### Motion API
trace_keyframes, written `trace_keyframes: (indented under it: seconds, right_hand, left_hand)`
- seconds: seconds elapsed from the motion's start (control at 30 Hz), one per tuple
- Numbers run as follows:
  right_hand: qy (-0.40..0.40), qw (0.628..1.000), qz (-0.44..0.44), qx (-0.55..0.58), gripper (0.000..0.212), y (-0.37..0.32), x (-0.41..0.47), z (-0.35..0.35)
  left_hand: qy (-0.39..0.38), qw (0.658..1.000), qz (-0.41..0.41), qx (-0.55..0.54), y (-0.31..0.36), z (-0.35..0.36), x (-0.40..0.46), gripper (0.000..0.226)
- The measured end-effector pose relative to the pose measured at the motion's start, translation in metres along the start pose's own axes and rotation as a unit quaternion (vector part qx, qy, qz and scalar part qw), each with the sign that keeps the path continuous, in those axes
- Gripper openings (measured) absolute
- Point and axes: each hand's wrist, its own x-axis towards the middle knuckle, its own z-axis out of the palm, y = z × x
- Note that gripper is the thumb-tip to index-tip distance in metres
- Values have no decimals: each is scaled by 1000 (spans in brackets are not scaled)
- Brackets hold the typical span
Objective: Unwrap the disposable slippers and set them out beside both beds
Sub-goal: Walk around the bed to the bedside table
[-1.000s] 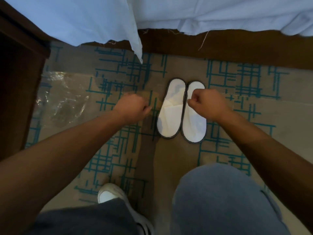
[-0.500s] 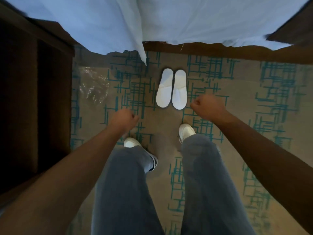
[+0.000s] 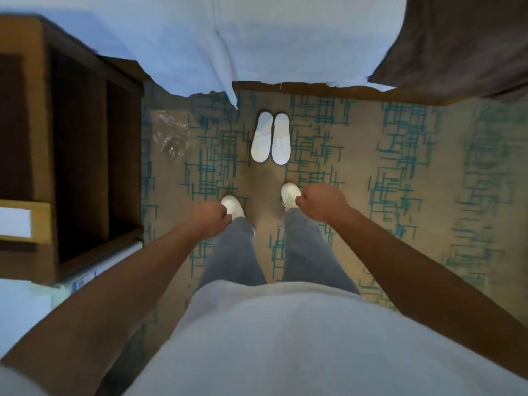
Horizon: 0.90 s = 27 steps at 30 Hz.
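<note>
A pair of white disposable slippers (image 3: 271, 137) lies side by side on the patterned carpet, just below the edge of the bed with white sheets (image 3: 285, 38). A crumpled clear plastic wrapper (image 3: 171, 134) lies on the carpet to their left. My left hand (image 3: 210, 220) is curled into a loose fist over my left shoe, holding nothing. My right hand (image 3: 321, 202) is likewise a closed fist over my right shoe. Both hands are well back from the slippers.
A dark wooden nightstand with open shelves (image 3: 80, 155) stands at the left. A brown bed runner (image 3: 457, 44) drapes over the bed at top right. Patterned carpet (image 3: 400, 181) stretches to the right. My white shoes (image 3: 233, 206) stand below the slippers.
I have risen from crouching to standing, so the view pulled far back from the slippers. Both hands left the slippers and drew back toward my body.
</note>
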Motion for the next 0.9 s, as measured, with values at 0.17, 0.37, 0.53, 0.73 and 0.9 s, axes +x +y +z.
trace_keyframes:
  seconds: [0.17,0.37,0.53,0.73,0.9]
  right_hand:
    - [11,1000,19,-18,31,-3,-46,-8]
    - [47,986,144,70,40,-18,-92,19]
    - [-36,979,161,121,36,-6,-113,33]
    - [-124,933,203,270,53,31,-112,22]
    - [-130,913,209,326,42,92,-105,8]
  left_hand:
    - [5,1000,29,1,18,-7,-37,39]
    - [-21,999,22,21,12,-7,-62,38]
    - [-84,995,20,41,18,-28,-45,42]
    - [-31,995,62,71,71,-69,-30,34]
    - [-12,991,106,86,143,-112,-7,36]
